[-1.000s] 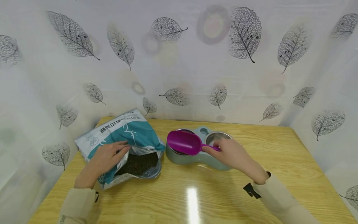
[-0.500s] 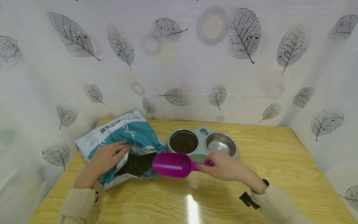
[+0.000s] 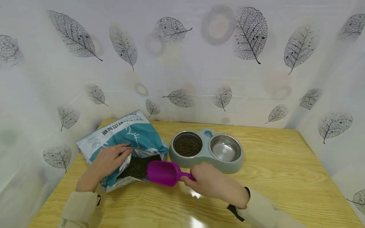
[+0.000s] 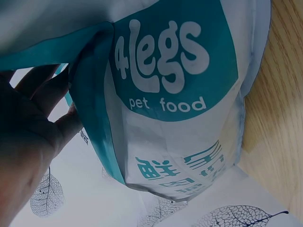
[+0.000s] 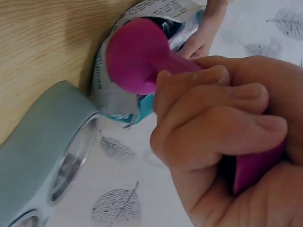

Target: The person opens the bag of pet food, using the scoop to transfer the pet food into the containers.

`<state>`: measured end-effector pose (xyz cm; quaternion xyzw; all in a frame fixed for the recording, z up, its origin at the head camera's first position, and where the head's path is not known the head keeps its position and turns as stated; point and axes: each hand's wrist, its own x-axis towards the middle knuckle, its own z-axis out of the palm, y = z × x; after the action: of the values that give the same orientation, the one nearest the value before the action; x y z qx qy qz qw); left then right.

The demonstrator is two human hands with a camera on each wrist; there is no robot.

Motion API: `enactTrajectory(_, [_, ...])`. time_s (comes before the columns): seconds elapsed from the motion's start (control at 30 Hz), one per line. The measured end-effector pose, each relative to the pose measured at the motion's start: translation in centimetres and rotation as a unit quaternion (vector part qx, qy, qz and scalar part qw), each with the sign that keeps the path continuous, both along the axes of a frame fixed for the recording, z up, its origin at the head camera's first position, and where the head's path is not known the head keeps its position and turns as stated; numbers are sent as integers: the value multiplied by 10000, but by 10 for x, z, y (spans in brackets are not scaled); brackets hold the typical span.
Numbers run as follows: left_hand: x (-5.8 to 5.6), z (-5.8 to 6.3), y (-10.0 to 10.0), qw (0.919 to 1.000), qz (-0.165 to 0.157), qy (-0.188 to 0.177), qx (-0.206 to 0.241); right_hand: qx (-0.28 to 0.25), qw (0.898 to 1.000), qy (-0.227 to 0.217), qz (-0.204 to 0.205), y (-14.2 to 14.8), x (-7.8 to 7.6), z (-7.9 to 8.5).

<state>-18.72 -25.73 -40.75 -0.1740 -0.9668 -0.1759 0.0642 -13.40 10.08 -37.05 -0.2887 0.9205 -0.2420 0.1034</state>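
Observation:
At the left, a teal and white pet food bag (image 3: pixel 142 134) lies on its side, its mouth spread and brown kibble (image 3: pixel 137 168) showing inside. My left hand (image 3: pixel 109 160) holds the upper edge of that mouth; in the left wrist view, fingers and thumb (image 4: pixel 71 124) close on the bag's teal edge. My right hand (image 3: pixel 211 182) grips the handle of a magenta scoop (image 3: pixel 163 173), whose front end is at the bag's mouth. No kibble shows in the scoop. The right wrist view has curled fingers (image 5: pixel 213 123) around the handle.
Behind the scoop stands a grey-green double bowl holder (image 3: pixel 206 152). Its left steel bowl contains kibble (image 3: pixel 187 147); bare metal shows in the right steel bowl (image 3: pixel 225 148). Leaf-patterned white cloth (image 3: pixel 194 63) rises at the wooden table's (image 3: pixel 273 164) back and sides.
My right hand has brought the scoop from above the left bowl toward me and leftward to the bag's mouth, uncovering kibble in that bowl. The left hand and bag stay in place.

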Motion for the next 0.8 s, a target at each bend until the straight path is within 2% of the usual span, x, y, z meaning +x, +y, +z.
enactTrajectory(0.2, [1, 2, 1, 10000, -9, 41, 9, 500, 9955, 798, 54, -21, 12, 3])
enactTrajectory(0.33, [1, 2, 1, 10000, -20, 61, 13, 1161, 9835, 1383, -86, -36, 19, 2])
enactTrajectory(0.43, [1, 1, 0, 10000, -41, 78, 5, 1486, 9763, 1560, -189, -46, 22, 2])
enactTrajectory(0.57, [-1, 0, 0, 9999, -75, 97, 19, 1485, 9787, 1403, -206, -56, 21, 3])
enactTrajectory(0.8, [0, 1, 0, 9998, -138, 143, 74, 1050, 9927, 584, -116, -63, 3, 8])
